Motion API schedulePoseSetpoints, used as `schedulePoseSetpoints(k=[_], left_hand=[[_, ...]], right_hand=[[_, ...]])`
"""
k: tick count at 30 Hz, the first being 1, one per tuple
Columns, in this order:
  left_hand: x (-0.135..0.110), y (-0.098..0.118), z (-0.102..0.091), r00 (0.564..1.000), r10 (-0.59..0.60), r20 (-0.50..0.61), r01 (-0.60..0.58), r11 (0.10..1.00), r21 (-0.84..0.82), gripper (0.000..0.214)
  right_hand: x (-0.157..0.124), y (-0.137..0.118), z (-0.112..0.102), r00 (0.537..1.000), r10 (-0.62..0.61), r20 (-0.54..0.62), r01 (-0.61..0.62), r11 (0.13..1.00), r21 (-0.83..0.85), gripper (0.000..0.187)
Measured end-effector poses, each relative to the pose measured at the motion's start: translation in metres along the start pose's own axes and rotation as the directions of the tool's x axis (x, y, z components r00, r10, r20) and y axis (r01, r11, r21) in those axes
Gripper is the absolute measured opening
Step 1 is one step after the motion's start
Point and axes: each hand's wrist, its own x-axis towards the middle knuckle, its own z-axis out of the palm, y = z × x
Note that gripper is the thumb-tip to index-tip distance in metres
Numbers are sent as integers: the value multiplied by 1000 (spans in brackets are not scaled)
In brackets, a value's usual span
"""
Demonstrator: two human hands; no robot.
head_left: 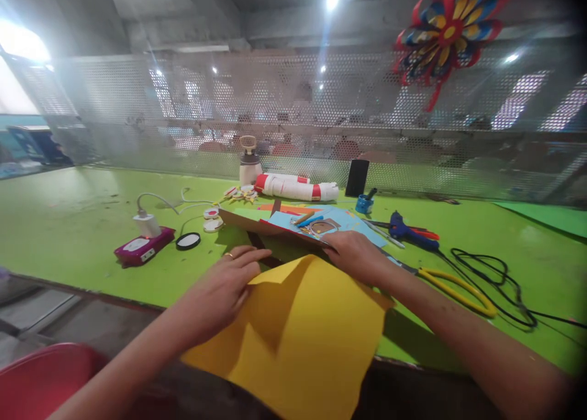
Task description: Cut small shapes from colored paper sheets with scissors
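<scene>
A large yellow paper sheet (316, 328) bends upward at the table's front edge and hangs over it. My left hand (227, 282) has the sheet's left side between thumb and palm, with its upper fingers stretched toward a dark strip (260, 244). My right hand (351, 255) is closed on the near edge of a raised brown board (243, 223); its fingertips are partly hidden. On the stack behind the board lie light blue paper (353, 221), a blue pen (310, 221) and a round clear ring (323, 227).
Yellow-handled scissors (458, 291), a blue glue gun (413, 232) and its black cord (504, 285) lie right. Left are a purple power box (144, 247) with a charger and a black-rimmed lid (188, 241). White rolls (298, 189), a spray bottle (249, 166) and a phone (357, 177) stand behind.
</scene>
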Motion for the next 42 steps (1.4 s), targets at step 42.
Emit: schedulePoseSetpoints(k=[42], left_hand=[[-25,52,30,997,11,-80,-39,936,-351,30]], right_hand=[[-11,-3,7,1000,-5,-6,5,1000,15,22]])
